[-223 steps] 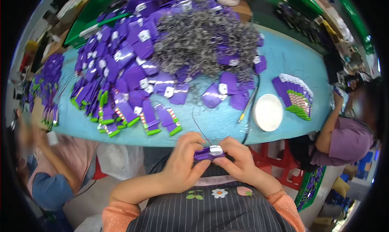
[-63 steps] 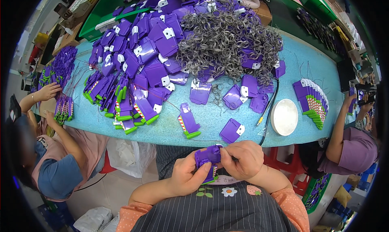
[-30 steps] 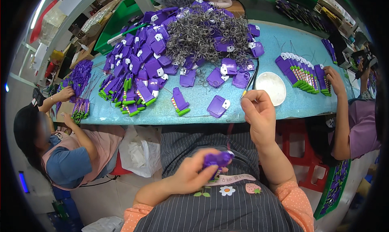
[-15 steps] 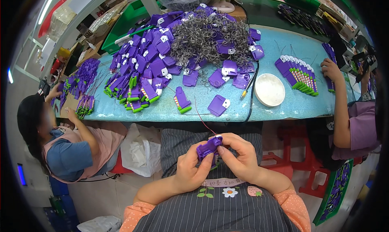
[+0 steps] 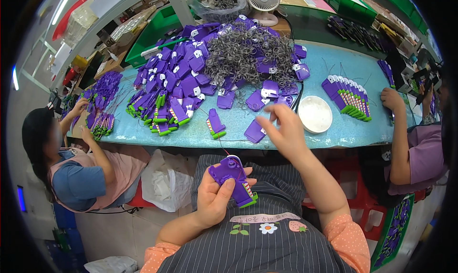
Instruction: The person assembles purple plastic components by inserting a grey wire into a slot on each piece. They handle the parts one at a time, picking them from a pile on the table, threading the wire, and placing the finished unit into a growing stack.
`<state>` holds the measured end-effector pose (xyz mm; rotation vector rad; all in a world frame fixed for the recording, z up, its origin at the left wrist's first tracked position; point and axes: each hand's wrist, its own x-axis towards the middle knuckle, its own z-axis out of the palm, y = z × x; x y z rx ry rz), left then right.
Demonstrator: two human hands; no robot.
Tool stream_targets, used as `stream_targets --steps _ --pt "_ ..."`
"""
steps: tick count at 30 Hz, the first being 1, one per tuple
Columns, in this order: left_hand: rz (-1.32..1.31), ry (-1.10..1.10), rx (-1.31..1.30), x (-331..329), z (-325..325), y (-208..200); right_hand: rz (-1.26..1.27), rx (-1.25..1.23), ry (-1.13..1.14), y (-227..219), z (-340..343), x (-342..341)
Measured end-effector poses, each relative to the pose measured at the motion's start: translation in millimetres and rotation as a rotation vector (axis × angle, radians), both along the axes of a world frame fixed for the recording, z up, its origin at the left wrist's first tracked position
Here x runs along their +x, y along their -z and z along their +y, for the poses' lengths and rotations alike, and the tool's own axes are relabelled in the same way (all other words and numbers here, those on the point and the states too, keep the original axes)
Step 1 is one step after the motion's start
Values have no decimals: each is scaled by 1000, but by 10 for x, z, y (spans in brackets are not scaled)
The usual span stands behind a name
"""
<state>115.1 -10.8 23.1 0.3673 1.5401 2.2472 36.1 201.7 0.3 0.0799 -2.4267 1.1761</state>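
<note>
In my left hand [image 5: 214, 196], in front of my apron, is a purple plastic housing half [image 5: 224, 170] with its hollow inner side up. It has a green end and a red-and-white striped edge, and a thin dark red wire comes from its top. My right hand [image 5: 288, 134] is over the table's front edge, thumb and forefinger apart, holding nothing I can see. Below its thumb lies a flat purple cover [image 5: 254, 132], partly hidden by the hand. Left of that, another purple piece [image 5: 215, 122] with a green end lies on the blue mat.
A large heap of purple parts [image 5: 167, 77] and a tangle of grey wire rings [image 5: 248, 53] fill the middle. A white bowl [image 5: 315, 114], a black cable and a fanned row of purple pieces [image 5: 346, 96] lie right. Co-workers sit at both sides.
My right hand has let go of the purple housing and moved forward and right, over the flat cover. My left hand has moved down and left with the housing, whose inside now shows.
</note>
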Motion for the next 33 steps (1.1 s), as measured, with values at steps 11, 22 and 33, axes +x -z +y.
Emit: stream_targets --steps 11,22,33 --pt "-83 111 -44 -139 -90 68 -73 77 -35 102 205 -303" --pt "-296 317 27 -526 25 279 0 383 266 -54 1080 463" --pt "-433 375 17 -758 354 286 1 -526 230 -107 782 570"
